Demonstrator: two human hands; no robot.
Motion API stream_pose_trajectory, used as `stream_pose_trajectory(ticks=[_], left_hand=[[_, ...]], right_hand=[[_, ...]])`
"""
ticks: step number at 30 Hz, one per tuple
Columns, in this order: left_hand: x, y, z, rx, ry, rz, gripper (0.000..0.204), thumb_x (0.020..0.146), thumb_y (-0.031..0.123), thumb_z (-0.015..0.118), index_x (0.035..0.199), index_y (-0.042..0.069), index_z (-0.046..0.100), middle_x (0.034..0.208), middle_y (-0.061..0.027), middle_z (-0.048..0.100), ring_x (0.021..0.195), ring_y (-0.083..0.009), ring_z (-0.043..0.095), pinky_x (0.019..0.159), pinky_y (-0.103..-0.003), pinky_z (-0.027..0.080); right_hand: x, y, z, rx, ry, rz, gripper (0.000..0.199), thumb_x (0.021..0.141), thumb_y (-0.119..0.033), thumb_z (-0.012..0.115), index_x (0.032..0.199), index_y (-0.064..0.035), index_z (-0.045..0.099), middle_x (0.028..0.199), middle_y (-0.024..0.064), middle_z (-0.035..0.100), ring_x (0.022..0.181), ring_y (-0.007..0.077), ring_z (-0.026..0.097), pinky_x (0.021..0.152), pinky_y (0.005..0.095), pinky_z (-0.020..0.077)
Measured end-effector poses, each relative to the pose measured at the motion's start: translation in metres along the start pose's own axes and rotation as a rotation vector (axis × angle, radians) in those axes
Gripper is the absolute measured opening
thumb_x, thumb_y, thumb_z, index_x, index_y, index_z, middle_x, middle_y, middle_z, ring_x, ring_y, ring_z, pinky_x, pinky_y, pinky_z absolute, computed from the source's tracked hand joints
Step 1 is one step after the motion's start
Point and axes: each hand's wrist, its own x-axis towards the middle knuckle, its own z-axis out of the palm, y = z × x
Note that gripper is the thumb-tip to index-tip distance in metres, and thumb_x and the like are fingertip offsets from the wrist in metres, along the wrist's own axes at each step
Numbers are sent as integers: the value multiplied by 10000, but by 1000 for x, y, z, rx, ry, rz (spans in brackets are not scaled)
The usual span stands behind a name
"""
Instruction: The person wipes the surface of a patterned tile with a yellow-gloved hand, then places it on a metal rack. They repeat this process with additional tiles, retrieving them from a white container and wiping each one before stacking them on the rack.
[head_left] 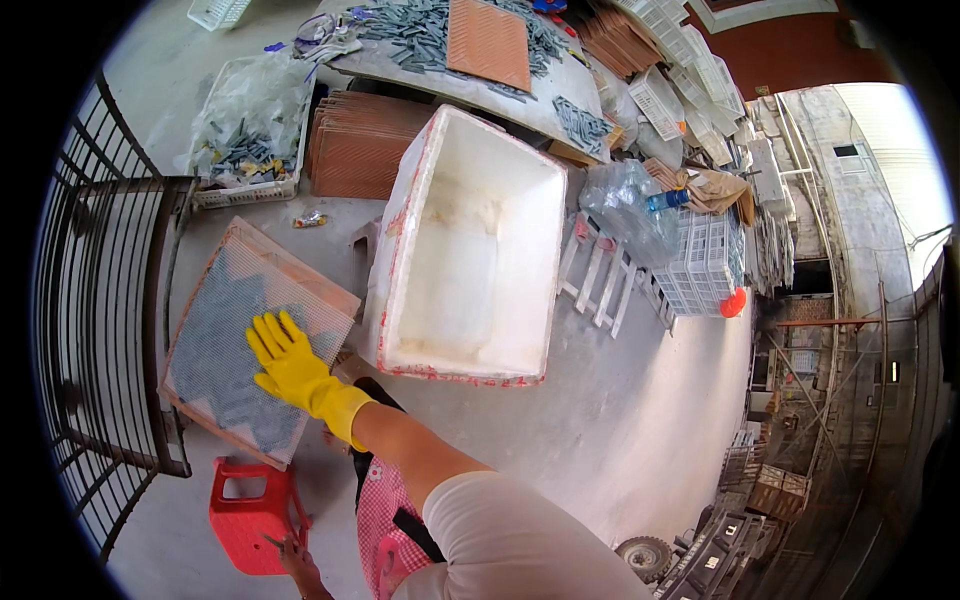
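My right hand (298,372), in a yellow rubber glove, lies with its fingers stretched out on a pale mesh sheet (330,318). Grey pieces (225,345) show through the mesh in an orange-brown tray (222,428). The tray sits tilted at the left, above a red plastic stool (240,512). My bare left hand (298,562) is low in the picture, beside the stool. Its fingers are closed, and a thin dark tip sticks out of them; what it is I cannot make out.
A big white foam box (455,345) stands beside the tray. Black metal bars (105,300) run along the left. Behind are stacked brown trays (365,140), a basket (245,195) with plastic bags, and a table (540,105) with grey strips. White crates (700,262) stand at the right.
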Motion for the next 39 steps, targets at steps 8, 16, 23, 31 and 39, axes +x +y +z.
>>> stream_pose_trajectory(ticks=[8, 16, 23, 31, 39], left_hand=[[-10, -14, 13, 289, -123, 17, 95, 820, 230, 560, 797, 145, 525, 585, 79, 343, 407, -5, 261, 335, -156, 179], [-19, 11, 44, 343, -97, 127, 107, 836, 275, 533, 859, 173, 508, 663, 90, 378, 517, -1, 322, 432, -146, 213], [-27, -15, 47, 92, -35, -51, 83, 818, 178, 546, 822, 95, 554, 594, 72, 400, 412, -2, 299, 341, -159, 207], [-41, -42, 38, 179, 8, -122, 102, 816, 158, 530, 818, 59, 553, 588, 51, 411, 406, -15, 308, 328, -170, 215], [-39, 7, 54, 143, 37, -53, 98, 798, 164, 552, 802, 67, 542, 592, 52, 403, 420, -10, 298, 345, -160, 203]], right_hand=[[-38, -61, 69, -38, 41, -176, 575, 749, -326, 517, 1225, -12, 444, 1302, 148, 391, 1225, 306, 329, 1055, 461, 168], [26, 31, 12, 67, -113, -353, 602, 763, -397, 504, 1260, -69, 419, 1348, 103, 361, 1265, 237, 299, 1078, 431, 103], [9, 37, -9, -112, -103, -50, 609, 785, -358, 514, 1275, -22, 381, 1314, 165, 376, 1236, 313, 316, 1057, 444, 145], [-24, -76, 58, 151, -234, -277, 623, 765, -343, 534, 1268, -7, 386, 1298, 138, 396, 1229, 294, 322, 1062, 435, 147], [51, 30, 12, -17, -231, -404, 559, 841, -420, 441, 1299, -106, 381, 1350, 94, 358, 1260, 244, 305, 1080, 376, 129]])
